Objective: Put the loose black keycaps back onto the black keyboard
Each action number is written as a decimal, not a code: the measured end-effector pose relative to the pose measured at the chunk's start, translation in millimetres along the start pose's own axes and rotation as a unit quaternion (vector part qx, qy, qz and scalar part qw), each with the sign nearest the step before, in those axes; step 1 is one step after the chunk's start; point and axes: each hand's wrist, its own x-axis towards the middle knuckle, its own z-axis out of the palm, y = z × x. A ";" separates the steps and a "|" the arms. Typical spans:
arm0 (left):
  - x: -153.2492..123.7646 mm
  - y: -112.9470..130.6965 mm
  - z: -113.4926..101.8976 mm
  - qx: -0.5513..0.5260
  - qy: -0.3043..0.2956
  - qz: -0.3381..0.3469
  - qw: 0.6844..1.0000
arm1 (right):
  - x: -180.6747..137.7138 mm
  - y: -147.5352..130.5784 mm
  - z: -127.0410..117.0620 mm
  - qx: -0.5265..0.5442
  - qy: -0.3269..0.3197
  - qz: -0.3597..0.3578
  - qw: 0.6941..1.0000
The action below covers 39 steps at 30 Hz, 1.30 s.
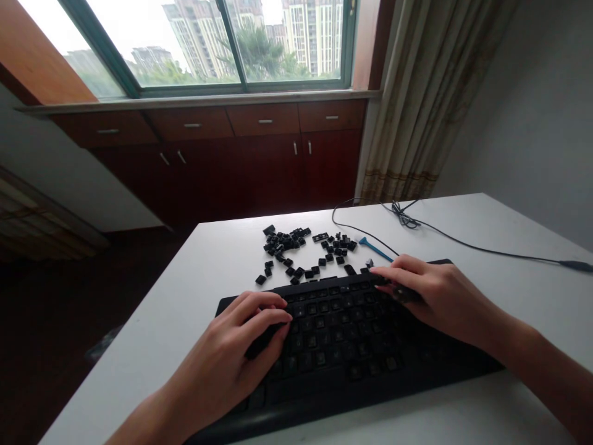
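Observation:
A black keyboard (343,346) lies on the white table (194,278), with many keycaps off and bare switch sockets showing. My left hand (231,358) rests on its left end, fingers curled down together onto the top-left keys. My right hand (430,293) lies over the upper right part, fingers bent and pressed against a dark keycap or key area under the fingertips; what it grips is hard to make out. A heap of loose black keycaps (301,250) is scattered just behind the keyboard.
A blue thin tool (375,248) lies behind the keyboard, right of the keycaps. A black cable (440,232) loops across the table's far right. Beyond the table are dark wood cabinets (241,161), a window and a curtain (417,99).

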 end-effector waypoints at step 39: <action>0.9 1.1 -1.1 0.006 0.000 0.002 1.000 | 2.3 10.8 -8.5 0.091 -0.031 0.033 0.995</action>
